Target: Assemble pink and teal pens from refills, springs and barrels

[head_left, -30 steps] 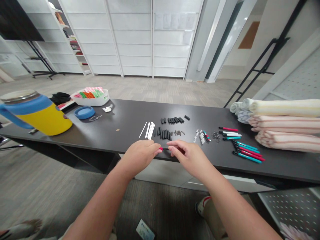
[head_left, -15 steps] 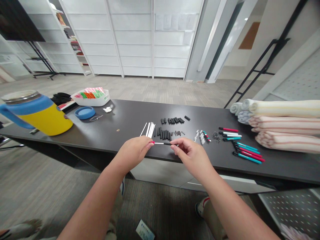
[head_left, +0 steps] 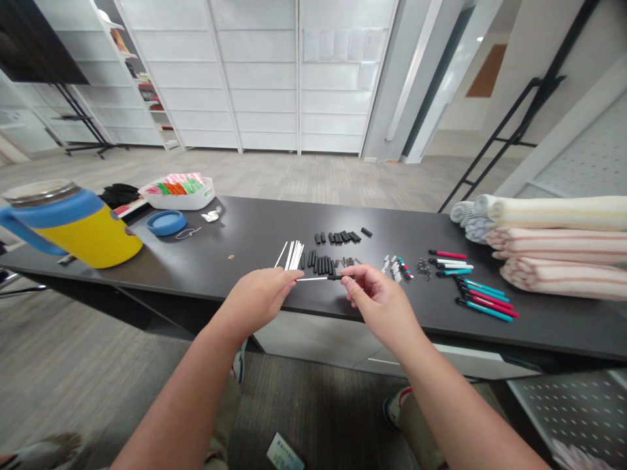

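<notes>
My left hand [head_left: 257, 299] is closed on the red-tipped end of a thin white pen refill [head_left: 313, 279]. Its bare length runs level across the gap between my hands. At the other end sits a short black pen piece [head_left: 334, 278], pinched between the thumb and fingers of my right hand [head_left: 385, 299]. How far the refill reaches into the black piece is hidden. Just beyond my hands lie a bundle of white refills [head_left: 294, 254] and a row of black pen tubes [head_left: 323, 264]. Further back is a second row of black tubes [head_left: 345, 235].
On the right are small white and coloured parts [head_left: 398, 269], clear bits [head_left: 422, 267], several pens [head_left: 487, 303] and rolled towels [head_left: 563, 261]. To the left stand a yellow-blue mug [head_left: 93, 228], a blue lid [head_left: 166, 222] and a white basket [head_left: 196, 202] of wrapped packets.
My right hand has shifted slightly right with the black piece, and more of the white refill shows between the hands. My left hand has moved slightly left.
</notes>
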`<action>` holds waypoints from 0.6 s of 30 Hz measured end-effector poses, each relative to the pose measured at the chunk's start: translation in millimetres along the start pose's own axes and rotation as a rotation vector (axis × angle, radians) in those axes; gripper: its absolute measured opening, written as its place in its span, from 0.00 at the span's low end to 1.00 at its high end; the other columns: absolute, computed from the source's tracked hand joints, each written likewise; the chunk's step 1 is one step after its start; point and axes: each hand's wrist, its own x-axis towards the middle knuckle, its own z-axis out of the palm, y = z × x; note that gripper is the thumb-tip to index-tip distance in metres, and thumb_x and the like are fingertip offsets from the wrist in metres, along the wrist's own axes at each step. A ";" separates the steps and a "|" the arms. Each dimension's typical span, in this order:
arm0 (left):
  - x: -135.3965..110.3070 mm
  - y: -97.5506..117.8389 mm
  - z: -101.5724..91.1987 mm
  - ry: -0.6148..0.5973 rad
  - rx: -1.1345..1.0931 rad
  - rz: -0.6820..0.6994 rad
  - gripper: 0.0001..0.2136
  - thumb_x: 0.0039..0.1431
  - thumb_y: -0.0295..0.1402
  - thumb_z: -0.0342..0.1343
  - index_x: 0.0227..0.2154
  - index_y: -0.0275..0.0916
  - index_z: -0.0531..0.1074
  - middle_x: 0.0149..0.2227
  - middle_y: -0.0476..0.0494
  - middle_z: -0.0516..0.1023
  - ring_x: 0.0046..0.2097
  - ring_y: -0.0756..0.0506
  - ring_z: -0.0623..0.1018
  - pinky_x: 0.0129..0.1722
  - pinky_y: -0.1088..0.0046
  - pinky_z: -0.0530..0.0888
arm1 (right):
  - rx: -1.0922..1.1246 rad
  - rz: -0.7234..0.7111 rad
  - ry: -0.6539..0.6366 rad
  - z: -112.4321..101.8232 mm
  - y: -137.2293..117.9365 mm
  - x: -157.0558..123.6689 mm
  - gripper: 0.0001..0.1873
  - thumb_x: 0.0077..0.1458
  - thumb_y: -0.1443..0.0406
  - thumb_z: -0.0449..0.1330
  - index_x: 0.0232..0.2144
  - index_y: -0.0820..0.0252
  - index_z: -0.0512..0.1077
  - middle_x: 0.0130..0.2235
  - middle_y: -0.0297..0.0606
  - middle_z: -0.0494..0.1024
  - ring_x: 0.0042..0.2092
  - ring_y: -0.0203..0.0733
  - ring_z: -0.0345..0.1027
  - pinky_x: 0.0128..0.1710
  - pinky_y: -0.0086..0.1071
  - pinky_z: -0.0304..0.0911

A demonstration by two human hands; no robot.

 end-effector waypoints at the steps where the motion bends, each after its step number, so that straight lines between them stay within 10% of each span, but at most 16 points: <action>1: 0.1 1.0 0.5 -0.007 0.008 0.010 0.17 0.75 0.32 0.45 0.59 0.45 0.72 0.45 0.42 0.81 0.45 0.43 0.80 0.44 0.68 0.73 | 0.008 -0.002 -0.003 0.4 0.4 0.3 0.17 0.65 0.51 0.62 0.47 0.56 0.77 0.33 0.36 0.79 0.33 0.41 0.72 0.33 0.33 0.67; 18: -4.0 -14.0 -3.7 0.168 -0.091 -0.216 0.17 0.76 0.36 0.43 0.55 0.43 0.74 0.49 0.41 0.81 0.50 0.43 0.80 0.52 0.68 0.73 | 0.032 0.005 0.134 3.8 0.7 -0.2 0.18 0.61 0.51 0.64 0.45 0.57 0.74 0.29 0.32 0.75 0.29 0.39 0.68 0.29 0.33 0.62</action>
